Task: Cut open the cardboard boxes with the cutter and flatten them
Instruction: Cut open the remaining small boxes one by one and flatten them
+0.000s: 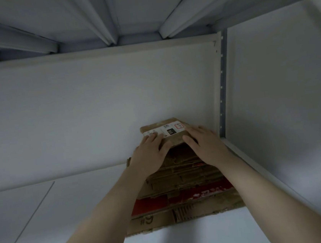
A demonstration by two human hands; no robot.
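"#9" on bottom cardboard (147,220), "010" on top box's label (170,131) (other print blurred)

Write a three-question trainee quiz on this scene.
1. True or false: the left hand and right hand both rest on the labelled cardboard.
2. What is written on the bottom sheet of the stack? A) #9 B) #4 C) #7
3. Is a cutter in view?
Key: 1 true; 2 A; 3 no.
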